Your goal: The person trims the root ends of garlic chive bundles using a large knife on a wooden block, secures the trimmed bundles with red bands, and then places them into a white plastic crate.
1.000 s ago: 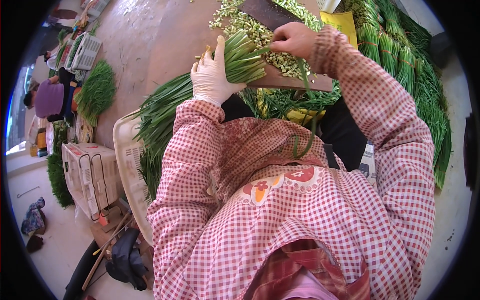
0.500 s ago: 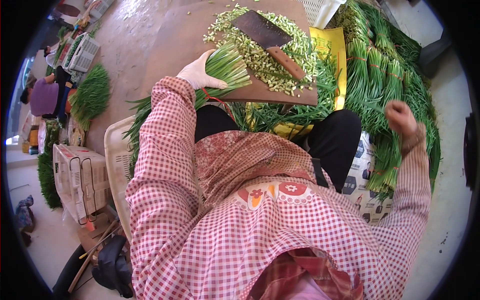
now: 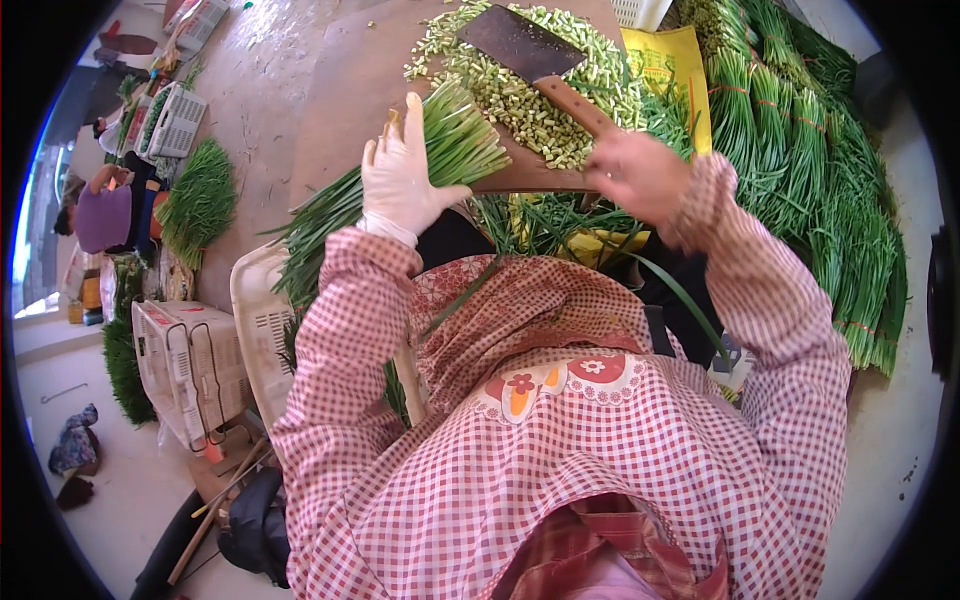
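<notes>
My left hand [image 3: 405,180], in a white glove, grips a bundle of long green stalks [image 3: 455,140] whose cut ends lie on a brown chopping board [image 3: 350,100]. A cleaver [image 3: 515,45] with a wooden handle rests on a heap of chopped green pieces [image 3: 530,110] on the board. My right hand [image 3: 640,175] is bare and blurred; it sits at the end of the cleaver's handle, and whether its fingers close on it is unclear.
Tied bundles of green stalks [image 3: 800,150] are piled at my right, beside a yellow bag [image 3: 675,60]. White plastic crates [image 3: 190,360] stand at my left. Further left a person in purple [image 3: 100,215] sits by another bunch of greens [image 3: 200,200].
My right hand left the pile of stalks at the right and came back to the cleaver's handle. My left hand kept its hold on the bundle, and the view has tilted slightly.
</notes>
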`<state>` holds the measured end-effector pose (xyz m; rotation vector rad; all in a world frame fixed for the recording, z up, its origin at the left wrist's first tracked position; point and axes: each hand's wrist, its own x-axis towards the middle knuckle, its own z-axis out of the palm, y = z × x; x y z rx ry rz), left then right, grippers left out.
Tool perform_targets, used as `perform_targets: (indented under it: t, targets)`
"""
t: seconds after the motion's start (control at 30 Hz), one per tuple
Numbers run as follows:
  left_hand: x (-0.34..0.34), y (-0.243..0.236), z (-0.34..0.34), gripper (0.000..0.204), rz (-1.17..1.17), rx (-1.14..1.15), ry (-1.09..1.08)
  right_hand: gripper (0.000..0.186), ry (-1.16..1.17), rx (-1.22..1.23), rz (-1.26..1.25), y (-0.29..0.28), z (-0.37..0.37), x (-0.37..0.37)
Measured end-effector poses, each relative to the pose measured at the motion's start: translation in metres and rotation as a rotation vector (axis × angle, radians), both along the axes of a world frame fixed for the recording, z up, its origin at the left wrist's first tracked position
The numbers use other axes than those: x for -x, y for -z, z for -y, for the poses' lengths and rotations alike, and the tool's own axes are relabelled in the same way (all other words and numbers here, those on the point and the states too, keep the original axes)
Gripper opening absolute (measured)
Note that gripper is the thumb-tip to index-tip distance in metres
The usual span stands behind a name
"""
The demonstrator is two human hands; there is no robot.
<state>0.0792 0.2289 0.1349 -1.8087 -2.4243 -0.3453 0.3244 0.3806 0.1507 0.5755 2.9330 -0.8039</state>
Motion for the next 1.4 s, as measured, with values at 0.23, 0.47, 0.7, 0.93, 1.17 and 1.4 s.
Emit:
perform_targets:
  t: [0.23,0.47,0.7,0.93,1.17,1.4]
  targets:
    - [0.002,0.001,-0.017,0.132,-0.033,0.19,-0.055,0.05,0.327,-0.063,-0.025,0.029,-0.04,0.04]
    - [0.033,-0.01,-0.033,0.118,0.271,0.302,0.0,0.042,0.389,0.295,0.057,0.005,-0.049,0.054]
    - [0.065,-0.022,-0.021,0.098,0.615,0.188,0.15,0.046,0.454,0.882,-0.46,0.0,-0.012,0.002]
    - [0.067,-0.033,-0.007,0.1,1.229,0.178,0.233,0.04,0.597,0.591,-0.762,0.046,0.032,-0.014]
    - [0.06,-0.019,-0.006,0.11,1.466,0.348,0.19,0.026,0.188,0.814,-0.324,0.046,0.074,-0.027]
    - [0.07,-0.014,-0.021,0.114,1.354,0.451,0.236,0.035,0.385,0.81,-0.553,0.054,0.065,-0.03]
